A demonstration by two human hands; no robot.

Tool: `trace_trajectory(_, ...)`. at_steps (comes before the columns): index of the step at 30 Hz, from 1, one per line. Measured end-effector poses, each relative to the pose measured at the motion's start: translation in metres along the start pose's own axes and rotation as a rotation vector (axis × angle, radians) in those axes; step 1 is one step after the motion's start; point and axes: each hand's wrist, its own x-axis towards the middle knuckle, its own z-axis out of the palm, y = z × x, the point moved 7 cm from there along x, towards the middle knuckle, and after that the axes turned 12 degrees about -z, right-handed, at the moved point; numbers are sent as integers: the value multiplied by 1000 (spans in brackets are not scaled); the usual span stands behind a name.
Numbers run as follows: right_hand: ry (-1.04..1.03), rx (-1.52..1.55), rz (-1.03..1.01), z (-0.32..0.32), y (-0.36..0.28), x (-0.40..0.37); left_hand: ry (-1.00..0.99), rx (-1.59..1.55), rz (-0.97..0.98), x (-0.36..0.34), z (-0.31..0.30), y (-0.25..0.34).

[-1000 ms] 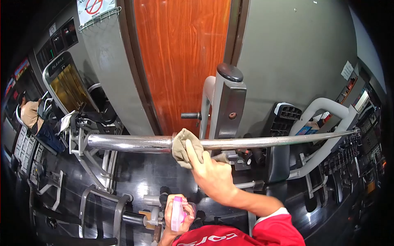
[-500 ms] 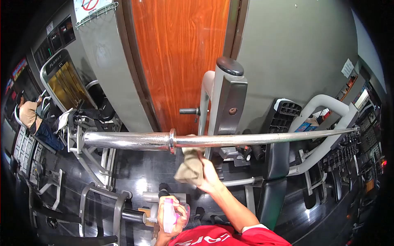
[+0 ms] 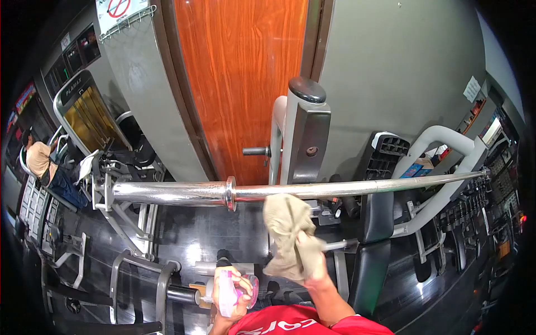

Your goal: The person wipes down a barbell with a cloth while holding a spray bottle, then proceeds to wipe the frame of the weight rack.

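A chrome barbell runs across the view at about chest height, its thick sleeve and collar to the left. A beige cloth is bunched in my right hand, whose fingers are mostly covered by it. The cloth's upper edge overlaps the underside of the bar, just right of the collar; whether it touches is hard to tell. Low in front of my red shirt, my left hand grips a clear and pink spray bottle, below the bar and apart from it.
A grey machine upright stands behind the bar, before a wooden door. A black padded bench is at the right. Metal frames fill the lower left. Farther left, a person is beside a weight-stack machine.
My right hand has moved right and slightly toward me with the cloth, which now hangs more spread out in front of the bar. My left hand stays nearly in place with the bottle.
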Motion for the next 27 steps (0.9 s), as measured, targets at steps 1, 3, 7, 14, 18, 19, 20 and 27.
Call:
trace_trajectory(1, -23, -455, -221, 11, -31, -4, -2, -2, 5, 2, 1, 1)
trace_trajectory(3, -168, -933, -678, 59, -88, 2, -8, -8, 7, -1, 3, -1)
trace_trajectory(7, -276, -1771, -881, 100, -104, 39, -15, -37, 16, -4, 8, -3)
trace_trajectory(14, -497, -2275, -570, 99, -89, 53, -54, -14, 33, -4, 17, 2)
trace_trajectory(18, -438, -2299, -357, 86, -136, 62, -29, -18, -4, -6, 9, -2)
trace_trajectory(19, -415, -2348, -355, 82, -147, 63, -30, -2, 2, -6, 8, -2)
trace_trajectory(20, -388, -2397, -354, 79, -157, 64, -32, -3, 2, -7, 7, -4)
trace_trajectory(27, -606, -1988, -531, 92, -163, 63, -36, -22, 5, -5, 12, -1)
